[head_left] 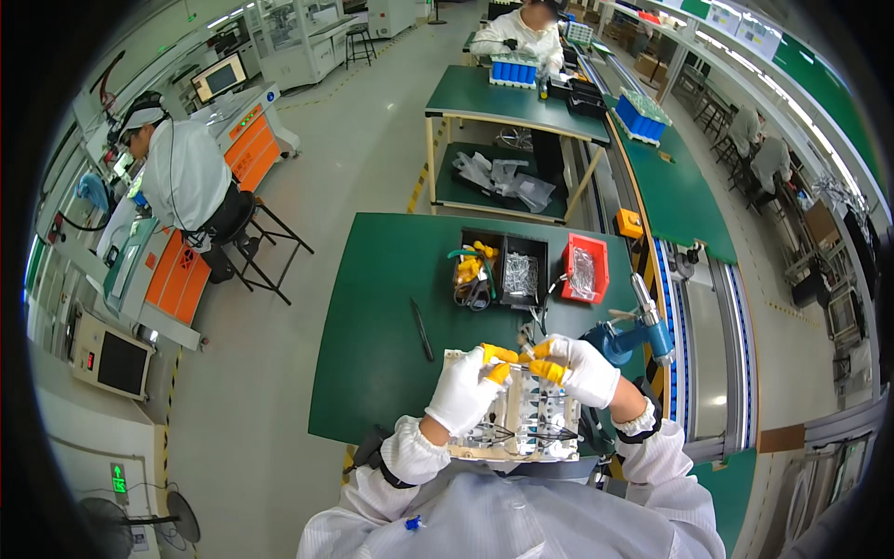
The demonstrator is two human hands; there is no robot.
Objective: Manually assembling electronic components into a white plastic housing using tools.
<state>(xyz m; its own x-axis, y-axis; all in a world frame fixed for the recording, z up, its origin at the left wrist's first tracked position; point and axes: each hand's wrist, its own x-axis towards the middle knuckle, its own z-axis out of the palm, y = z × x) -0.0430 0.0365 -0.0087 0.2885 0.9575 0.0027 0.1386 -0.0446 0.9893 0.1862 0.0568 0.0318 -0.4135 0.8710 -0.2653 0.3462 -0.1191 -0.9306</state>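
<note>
A pale, tray-like assembly (507,452) lies close in front of me, with black wires and rows of metal parts on it. My left hand (463,391), in a white glove with yellow fingertips, is at its far left part, thumb and fingers pinched together. Close by, my right hand (585,373), gloved the same way, also has its fingertips pinched over the far edge. The fingertips of both hands nearly meet. Whatever sits between them is too small to make out.
On the green table (372,279) are a black bin of tools (473,270), a black bin of metal fasteners (520,275), a red bin (601,270), a black pen-like tool (422,329) and a blue powered tool (610,342). A conveyor (684,345) runs along the right. Other people sit farther off.
</note>
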